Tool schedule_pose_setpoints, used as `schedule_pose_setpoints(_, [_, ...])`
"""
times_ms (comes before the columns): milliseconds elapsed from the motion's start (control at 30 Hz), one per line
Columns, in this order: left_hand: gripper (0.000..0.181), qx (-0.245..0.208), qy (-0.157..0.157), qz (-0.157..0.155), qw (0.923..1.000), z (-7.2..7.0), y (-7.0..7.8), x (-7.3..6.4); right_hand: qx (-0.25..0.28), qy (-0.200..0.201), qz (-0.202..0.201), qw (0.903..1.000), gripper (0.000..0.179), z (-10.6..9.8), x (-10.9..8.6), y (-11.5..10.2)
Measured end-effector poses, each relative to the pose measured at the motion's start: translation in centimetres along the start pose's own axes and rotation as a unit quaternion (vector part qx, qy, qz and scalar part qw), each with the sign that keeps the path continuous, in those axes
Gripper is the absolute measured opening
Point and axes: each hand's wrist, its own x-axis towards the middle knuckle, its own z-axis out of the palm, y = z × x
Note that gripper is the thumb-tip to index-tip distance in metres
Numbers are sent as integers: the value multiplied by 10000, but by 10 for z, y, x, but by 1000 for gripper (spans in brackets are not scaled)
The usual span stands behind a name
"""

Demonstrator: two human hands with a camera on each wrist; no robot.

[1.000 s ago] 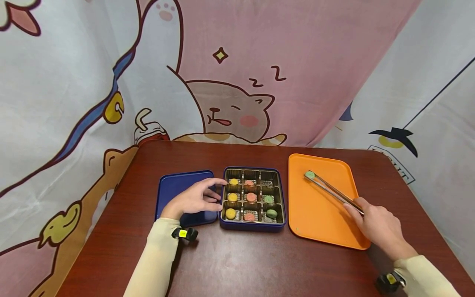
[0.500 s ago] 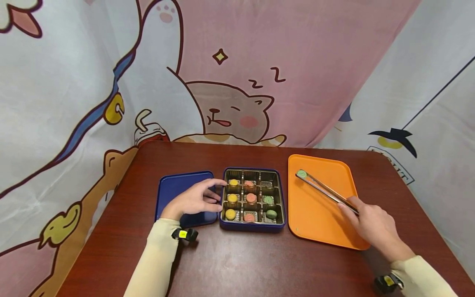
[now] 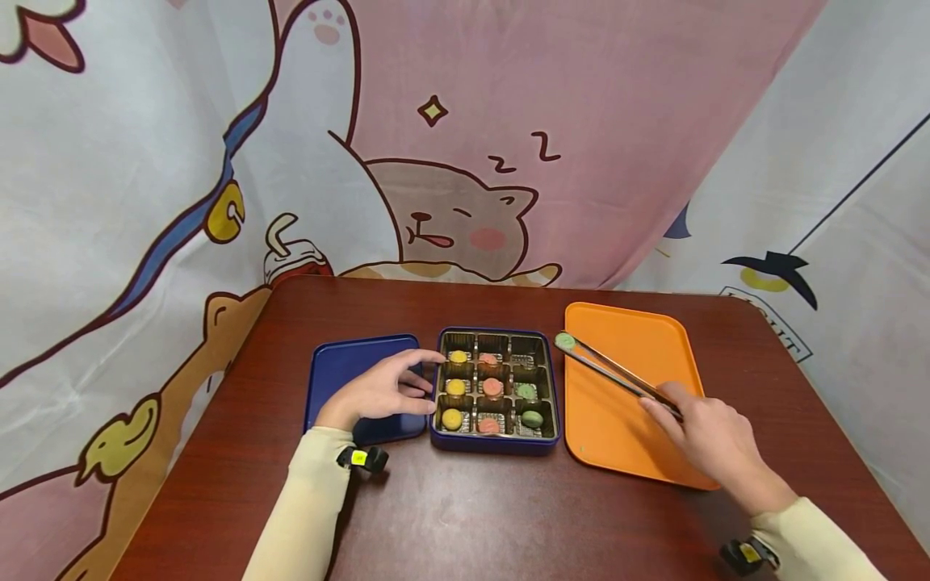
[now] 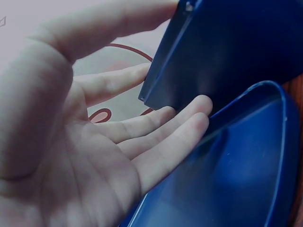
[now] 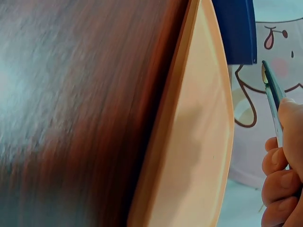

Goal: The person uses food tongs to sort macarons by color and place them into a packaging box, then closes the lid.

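Observation:
My right hand (image 3: 715,436) grips metal tongs (image 3: 617,369), with a green macaron (image 3: 565,342) pinched at their tips. The tips are over the gap between the orange tray (image 3: 617,428) and the blue tin box (image 3: 494,443). A clear divided insert in the box holds a column of yellow macarons (image 3: 455,387) at left and pink ones (image 3: 492,387) in the middle. Two green macarons (image 3: 532,419) sit in the right column, in the front and middle compartments. My left hand (image 3: 378,391), fingers spread and fairly straight, has its thumb and index fingertips at the box's left side.
A blue lid (image 3: 327,371) lies to the left of the box, partly under my left hand and wrist. The dark red-brown wooden table (image 3: 494,516) bears everything. A cartoon-printed cloth (image 3: 617,145) hangs behind the table.
My right hand has moved left with the tongs, bringing the green macaron from over the orange tray to near the box's right edge. The left hand has stayed in place.

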Motion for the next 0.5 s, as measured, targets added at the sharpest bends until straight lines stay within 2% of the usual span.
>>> schedule_pose_setpoints(233, [73, 5, 4, 11, 10000, 0, 0, -1, 38, 271, -403, 9988, 22, 3, 3, -14])
schedule_pose_setpoints(500, [74, 35, 0, -18, 10000, 0, 0, 0, 124, 402, -631, 9971, 19, 10, 8, -26])
